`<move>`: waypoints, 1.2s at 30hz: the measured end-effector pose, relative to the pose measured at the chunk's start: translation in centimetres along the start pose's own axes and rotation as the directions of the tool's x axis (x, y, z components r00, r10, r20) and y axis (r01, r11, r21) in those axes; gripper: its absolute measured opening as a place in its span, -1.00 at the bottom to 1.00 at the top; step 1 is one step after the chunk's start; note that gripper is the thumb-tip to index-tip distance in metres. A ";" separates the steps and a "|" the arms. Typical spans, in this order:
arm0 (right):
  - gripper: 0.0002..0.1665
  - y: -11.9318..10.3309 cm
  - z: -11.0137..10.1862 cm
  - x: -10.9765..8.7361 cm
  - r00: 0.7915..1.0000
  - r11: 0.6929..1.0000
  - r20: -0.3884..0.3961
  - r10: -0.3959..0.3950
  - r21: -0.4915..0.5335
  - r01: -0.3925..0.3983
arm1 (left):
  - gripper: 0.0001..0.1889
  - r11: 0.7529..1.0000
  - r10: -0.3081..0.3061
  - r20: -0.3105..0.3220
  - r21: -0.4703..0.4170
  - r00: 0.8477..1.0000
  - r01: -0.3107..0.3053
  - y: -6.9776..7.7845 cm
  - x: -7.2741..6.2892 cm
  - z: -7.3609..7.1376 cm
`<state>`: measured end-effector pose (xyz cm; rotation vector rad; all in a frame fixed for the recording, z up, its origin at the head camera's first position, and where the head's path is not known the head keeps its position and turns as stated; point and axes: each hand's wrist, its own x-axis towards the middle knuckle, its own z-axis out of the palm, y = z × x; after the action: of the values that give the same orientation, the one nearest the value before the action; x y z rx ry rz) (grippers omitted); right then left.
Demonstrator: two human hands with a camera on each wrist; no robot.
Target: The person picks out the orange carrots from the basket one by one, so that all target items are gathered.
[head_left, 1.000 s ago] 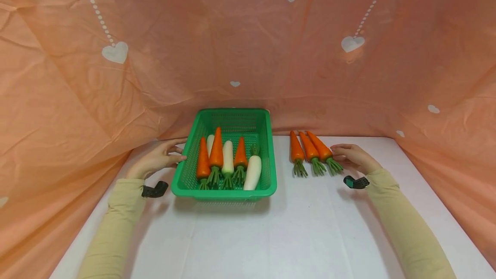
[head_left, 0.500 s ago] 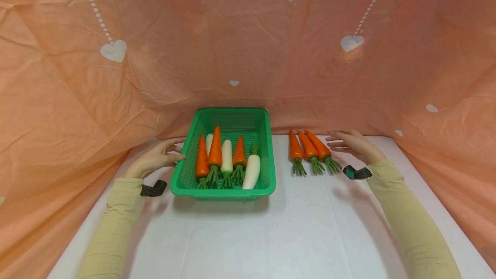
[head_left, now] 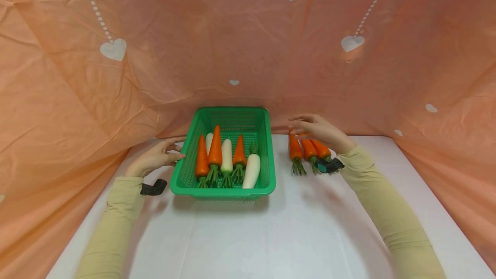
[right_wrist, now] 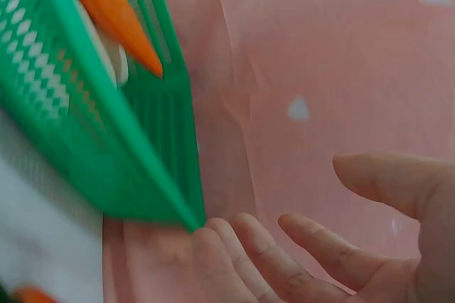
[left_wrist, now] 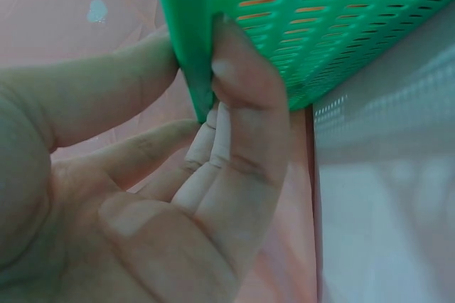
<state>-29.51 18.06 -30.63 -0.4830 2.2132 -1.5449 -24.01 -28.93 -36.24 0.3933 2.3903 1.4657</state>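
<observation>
My left hand [head_left: 156, 158] pinches the left rim of a green plastic basket [head_left: 223, 192]; in the left wrist view the thumb lies on one side of the rim [left_wrist: 186, 40] and the fingers on the other. Inside the basket lie three carrots [head_left: 215, 147] with green stems and three white radishes [head_left: 252, 171]. Over three more carrots [head_left: 296, 150] on the table hovers my right hand [head_left: 319, 130], its fingers loosely extended and holding nothing. It partly covers the carrots' tips. In the right wrist view its fingers point toward the basket's right side, apparently without touching it.
A white-covered table [head_left: 298, 223] carries everything. A peach cloth [head_left: 217, 51] with white hearts hangs behind and along both sides. Each wrist wears a black camera band [head_left: 154, 187].
My right hand has risen from beside the rightmost table carrot and swung left above the group. The left hand and the basket stay in place.
</observation>
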 end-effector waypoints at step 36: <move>-0.46 -2.1 13.9 8.7 0.929 0.965 0.341 0.141 0.160 -0.206 | -0.34 1.000 0.018 0.019 0.022 1.000 -0.018 -0.3 0.1 -0.2</move>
<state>-29.85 1.86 -34.07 -0.4340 1.7836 -1.4489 -24.25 -29.18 -36.38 0.4334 2.3958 1.4380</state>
